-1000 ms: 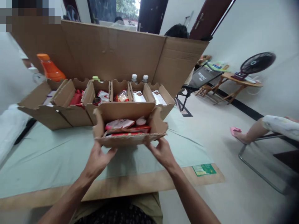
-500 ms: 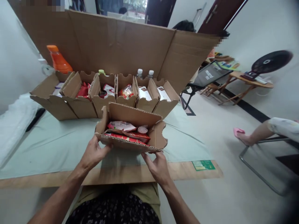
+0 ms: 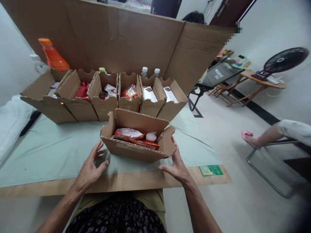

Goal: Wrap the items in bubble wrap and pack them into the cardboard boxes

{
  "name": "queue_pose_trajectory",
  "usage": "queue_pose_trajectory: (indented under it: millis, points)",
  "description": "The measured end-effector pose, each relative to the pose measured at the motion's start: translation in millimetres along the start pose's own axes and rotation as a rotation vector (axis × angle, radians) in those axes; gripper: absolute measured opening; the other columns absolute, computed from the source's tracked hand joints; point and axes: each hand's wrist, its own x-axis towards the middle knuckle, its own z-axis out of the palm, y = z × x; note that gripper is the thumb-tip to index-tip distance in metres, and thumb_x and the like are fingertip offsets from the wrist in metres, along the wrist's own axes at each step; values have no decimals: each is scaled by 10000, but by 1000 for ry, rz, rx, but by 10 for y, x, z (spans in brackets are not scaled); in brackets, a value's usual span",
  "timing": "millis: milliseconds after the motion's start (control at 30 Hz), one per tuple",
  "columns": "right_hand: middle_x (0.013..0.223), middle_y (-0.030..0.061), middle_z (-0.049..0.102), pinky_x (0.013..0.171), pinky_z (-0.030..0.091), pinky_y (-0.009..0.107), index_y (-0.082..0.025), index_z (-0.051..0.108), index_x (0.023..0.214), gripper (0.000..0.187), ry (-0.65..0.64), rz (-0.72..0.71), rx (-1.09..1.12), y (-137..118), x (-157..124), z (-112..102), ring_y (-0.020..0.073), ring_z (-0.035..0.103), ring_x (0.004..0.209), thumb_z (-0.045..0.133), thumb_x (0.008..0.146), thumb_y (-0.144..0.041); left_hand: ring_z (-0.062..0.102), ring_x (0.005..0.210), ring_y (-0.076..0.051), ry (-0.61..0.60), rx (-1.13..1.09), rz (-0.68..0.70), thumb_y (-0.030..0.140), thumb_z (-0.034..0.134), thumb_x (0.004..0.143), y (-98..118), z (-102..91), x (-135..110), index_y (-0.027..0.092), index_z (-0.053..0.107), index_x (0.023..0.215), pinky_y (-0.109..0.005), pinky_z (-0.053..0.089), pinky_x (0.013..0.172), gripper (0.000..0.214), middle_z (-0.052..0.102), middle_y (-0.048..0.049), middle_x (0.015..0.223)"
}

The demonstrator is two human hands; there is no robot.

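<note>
A small open cardboard box [image 3: 136,152] stands on the pale green cloth in front of me, turned slightly. Inside it lie a pink-and-white packet [image 3: 128,132], red packets [image 3: 150,144] and a small rolled pinkish item [image 3: 151,137] whose kind I cannot make out. Just off the box's left end is my left hand [image 3: 91,170], fingers apart and holding nothing. My right hand [image 3: 176,165] is spread at the box's right end, its fingers partly hidden behind the corner; whether they touch it I cannot tell.
Behind the box, several cardboard bins [image 3: 104,108] form a row, filled with packets and white boxes. An orange bottle [image 3: 54,58] leans behind them, before a tall cardboard panel [image 3: 121,38]. Clear plastic [image 3: 14,126] lies at left. A person's leg [image 3: 264,137] shows at right.
Both hands have let go of the cardboard box's front edge and moved apart to either side. The box now rests on the cloth, its front more upright.
</note>
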Motion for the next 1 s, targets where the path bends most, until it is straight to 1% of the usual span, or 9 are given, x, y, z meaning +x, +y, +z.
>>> queue_pose_trajectory:
  millis: [100, 200, 300, 367, 500, 633, 800, 900, 1000]
  points:
    - [1691, 145, 286, 1253, 291, 564, -294, 188, 1646, 1324, -42, -15, 23, 1, 197, -28, 368, 295, 1553, 841, 592, -760, 693, 1038, -234, 25, 45, -8, 439, 645, 877, 57, 34, -4, 272, 305, 1587, -395, 599, 843, 805, 485, -175, 1565]
    - [1669, 151, 333, 1255, 284, 573, -276, 194, 1642, 1401, -69, 23, 74, 23, 311, -1, 387, 317, 1540, 841, 518, -806, 702, 898, -195, 33, 66, -9, 406, 652, 860, 110, 100, 40, 267, 377, 1537, -335, 587, 721, 744, 563, -164, 1472]
    - [1642, 136, 385, 1238, 338, 548, -289, 160, 1645, 1424, -89, 46, 116, 31, 341, 53, 378, 374, 1514, 825, 507, -828, 713, 851, -196, 17, 53, -40, 399, 660, 833, 127, 182, 73, 234, 462, 1435, -327, 577, 701, 655, 667, -119, 1264]
    - [1649, 130, 371, 1219, 381, 522, -293, 156, 1645, 1395, -79, 40, 112, 14, 317, 80, 367, 382, 1512, 816, 536, -821, 718, 871, -207, -4, 29, -63, 408, 661, 822, 140, 239, 78, 223, 491, 1364, -334, 578, 722, 598, 685, -86, 1161]
    - [1663, 123, 339, 1203, 391, 553, -308, 183, 1635, 1293, -30, 27, 111, -28, 170, 84, 370, 375, 1512, 863, 603, -688, 709, 971, -242, -7, -23, -79, 443, 664, 812, 215, 340, 82, 214, 478, 1320, -368, 573, 797, 588, 681, -77, 1130]
    - [1631, 139, 376, 1137, 465, 567, -319, 146, 1619, 1273, 65, 71, 118, -38, -84, 22, 376, 441, 1465, 887, 618, -584, 696, 963, -245, -65, -31, -67, 458, 664, 821, 304, 456, 113, 201, 492, 1299, -379, 555, 819, 570, 690, -74, 1098]
    - [1512, 180, 491, 1096, 499, 585, -258, 170, 1585, 1230, 235, 120, 13, -11, -475, -111, 403, 495, 1409, 888, 626, -540, 685, 928, -235, -167, -71, -19, 421, 646, 835, 378, 687, 166, 182, 474, 1355, -363, 548, 802, 598, 693, -67, 1045]
    - [1461, 192, 512, 1068, 515, 591, -237, 236, 1555, 1182, 399, 135, -90, 73, -717, -216, 417, 513, 1380, 892, 619, -540, 671, 883, -218, -235, -86, 44, 383, 641, 828, 440, 903, 241, 172, 469, 1380, -358, 548, 807, 615, 686, -58, 1014]
    - [1478, 183, 478, 1081, 477, 614, -229, 256, 1545, 1225, 580, 174, -136, 177, -912, -356, 414, 503, 1369, 925, 566, -535, 661, 869, -216, -334, -102, 103, 334, 611, 820, 543, 1218, 375, 154, 410, 1472, -355, 550, 787, 706, 694, -72, 1050]
